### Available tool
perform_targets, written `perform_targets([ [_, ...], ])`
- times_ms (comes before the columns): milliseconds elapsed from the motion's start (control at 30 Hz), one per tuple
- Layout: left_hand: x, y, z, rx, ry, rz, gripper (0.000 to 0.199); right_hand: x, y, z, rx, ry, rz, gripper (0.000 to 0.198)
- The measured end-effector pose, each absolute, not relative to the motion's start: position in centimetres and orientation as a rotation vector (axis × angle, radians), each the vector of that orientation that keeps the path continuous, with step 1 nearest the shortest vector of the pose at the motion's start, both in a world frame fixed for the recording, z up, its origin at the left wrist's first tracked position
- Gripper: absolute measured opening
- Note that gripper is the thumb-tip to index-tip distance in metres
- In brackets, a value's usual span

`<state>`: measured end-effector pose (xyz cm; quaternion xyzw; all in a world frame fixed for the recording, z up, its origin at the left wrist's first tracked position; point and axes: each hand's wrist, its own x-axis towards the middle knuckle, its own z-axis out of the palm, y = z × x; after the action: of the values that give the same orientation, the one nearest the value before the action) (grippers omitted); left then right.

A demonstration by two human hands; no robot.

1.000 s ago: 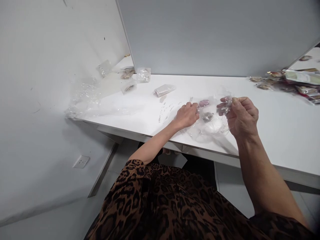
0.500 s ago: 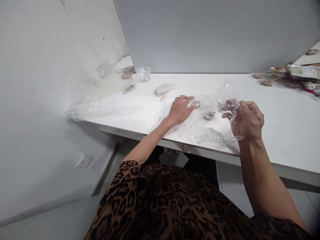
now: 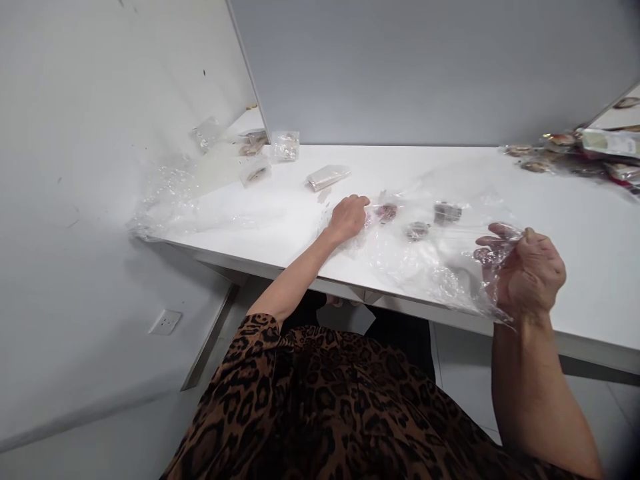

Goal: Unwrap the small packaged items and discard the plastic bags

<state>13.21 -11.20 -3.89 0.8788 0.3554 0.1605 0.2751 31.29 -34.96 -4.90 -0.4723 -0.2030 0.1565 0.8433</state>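
A clear plastic bag (image 3: pixel 425 267) lies stretched across the white table between my two hands. My left hand (image 3: pixel 349 219) is closed on its left end. At the opposite end my right hand (image 3: pixel 533 270) pinches the film between thumb and forefinger, with the other fingers spread behind the plastic. Several small dark items show in or under the film: a brownish-red one (image 3: pixel 387 213) beside my left hand, a dark grey one (image 3: pixel 417 231) in the middle, and another dark one (image 3: pixel 447 213) farther right. I cannot make out what they are.
Behind the bag lies a small wrapped packet (image 3: pixel 328 177). Small clear packets (image 3: pixel 286 146) and crumpled plastic film (image 3: pixel 165 197) are at the left by the wall. A pile of wrapped items (image 3: pixel 575 157) sits at the back right. A grey panel (image 3: pixel 400 73) rises behind the table.
My right hand has moved right and toward me, pulling the bag flatter and wider. My left hand has drawn back left and closed on the film. The dark items show more plainly.
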Motion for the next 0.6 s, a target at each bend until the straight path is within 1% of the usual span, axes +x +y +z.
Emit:
perform_targets([
  [100, 13.0, -11.3, -3.6, 2.341, 1.013, 0.452, 0.034, 31.8, -35.4, -5.4, -1.070, -0.384, 0.380, 0.027],
  [167, 13.3, -12.1, -3.2, 2.290, 0.989, 0.586, 0.027, 31.9, -35.6, -5.3, -1.082, -0.345, 0.453, 0.034],
  [233, 13.9, -13.3, -2.6, 2.189, 0.857, 0.725, 0.024, 31.7, -35.6, -4.9, -1.060, -0.306, 0.576, 0.048],
  [300, 14.7, -14.3, -2.2, 2.126, 0.650, 0.718, 0.020, 31.5, -35.5, -4.5, -1.068, -0.255, 0.680, 0.055],
  [367, 15.6, -14.8, -2.1, 2.185, 0.474, 0.577, 0.013, 31.3, -35.4, -4.5, -1.168, -0.215, 0.701, 0.049],
  [433, 16.2, -14.5, -2.2, 2.347, 0.399, 0.404, 0.014, 31.2, -35.3, -4.8, -1.270, -0.249, 0.657, 0.043],
  [533, 16.1, -13.2, -2.5, 2.565, 0.470, 0.280, 0.023, 31.3, -35.4, -5.5, -1.259, -0.358, 0.547, 0.033],
  [600, 15.4, -12.1, -2.4, 2.609, 0.579, 0.281, 0.035, 31.3, -35.5, -5.7, -1.193, -0.365, 0.468, 0.026],
])
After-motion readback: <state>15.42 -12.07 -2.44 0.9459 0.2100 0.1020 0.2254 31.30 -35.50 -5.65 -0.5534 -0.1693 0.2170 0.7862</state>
